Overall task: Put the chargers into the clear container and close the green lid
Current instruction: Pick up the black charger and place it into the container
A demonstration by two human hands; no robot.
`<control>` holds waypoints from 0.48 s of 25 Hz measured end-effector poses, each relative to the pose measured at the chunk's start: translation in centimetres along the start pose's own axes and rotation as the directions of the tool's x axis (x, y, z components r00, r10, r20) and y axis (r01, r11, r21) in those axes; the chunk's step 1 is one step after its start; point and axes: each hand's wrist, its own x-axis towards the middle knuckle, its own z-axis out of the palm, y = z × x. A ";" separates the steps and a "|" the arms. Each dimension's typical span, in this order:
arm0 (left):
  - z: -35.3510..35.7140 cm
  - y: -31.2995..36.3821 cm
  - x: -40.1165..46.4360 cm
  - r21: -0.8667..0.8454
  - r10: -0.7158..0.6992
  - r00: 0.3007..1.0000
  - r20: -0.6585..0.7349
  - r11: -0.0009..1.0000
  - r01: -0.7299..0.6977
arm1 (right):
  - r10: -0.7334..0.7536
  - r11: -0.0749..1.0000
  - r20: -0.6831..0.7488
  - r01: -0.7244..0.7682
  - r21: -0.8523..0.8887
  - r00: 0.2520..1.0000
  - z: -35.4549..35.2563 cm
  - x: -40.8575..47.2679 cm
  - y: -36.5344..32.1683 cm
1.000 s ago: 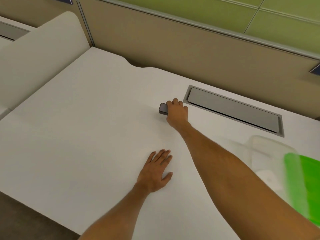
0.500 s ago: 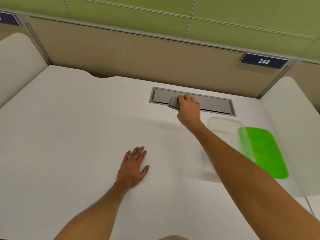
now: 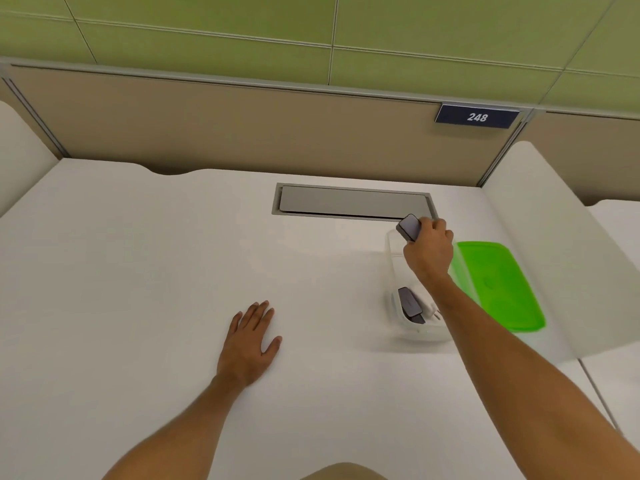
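My right hand [image 3: 429, 251] is closed on a dark grey charger [image 3: 408, 227], held in the air over the far end of the clear container [image 3: 393, 271]. Inside the container lie another dark charger [image 3: 409, 304] and a white one [image 3: 427, 306], partly hidden by my forearm. The green lid [image 3: 495, 282] leans open against the container's right side. My left hand [image 3: 251, 341] lies flat on the white desk [image 3: 156, 271], fingers spread, holding nothing.
A grey cable hatch [image 3: 353, 202] is set into the desk just behind the container. A beige partition with a plate reading 248 [image 3: 477, 116] closes the back. White curved dividers [image 3: 540, 244] stand at both sides.
My right hand lifted the dark charger from the desk and carried it right, past the hatch, to above the container. The view swung right. My left hand stayed flat.
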 end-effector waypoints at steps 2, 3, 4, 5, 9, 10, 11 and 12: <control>0.0 0.0 0.0 -0.007 0.001 1.000 -0.003 1.000 -0.001 | 0.059 0.998 0.019 -0.059 0.014 0.998 0.7 -0.5 0.9; 0.0 0.0 0.0 -0.010 0.004 1.000 -0.003 1.000 -0.004 | 0.081 0.997 0.038 -0.081 0.009 0.996 1.1 -0.6 1.2; 0.0 0.0 0.0 -0.012 0.005 1.000 -0.005 1.000 -0.005 | 0.100 0.995 0.062 -0.100 0.000 0.993 1.6 -0.8 1.5; 0.0 0.0 0.0 -0.013 0.006 1.000 -0.007 1.000 -0.006 | 0.117 0.993 0.090 -0.117 -0.013 0.989 2.1 -0.8 1.7; 0.0 -0.1 0.0 -0.015 0.016 1.000 -0.013 1.000 -0.016 | 0.153 0.988 0.204 -0.141 -0.069 0.967 3.9 -0.8 1.9; 0.0 -0.1 0.0 -0.017 0.018 1.000 -0.016 1.000 -0.019 | 0.155 0.987 0.222 -0.140 -0.078 0.963 4.3 -0.8 1.8; 0.0 -0.1 0.0 -0.018 0.019 1.000 -0.018 1.000 -0.019 | 0.155 0.987 0.235 -0.138 -0.087 0.959 4.7 -0.8 1.7; 0.0 0.0 0.0 -0.018 0.020 1.000 -0.017 1.000 -0.020 | 0.157 0.986 0.245 -0.138 -0.095 0.957 5.0 -0.7 1.6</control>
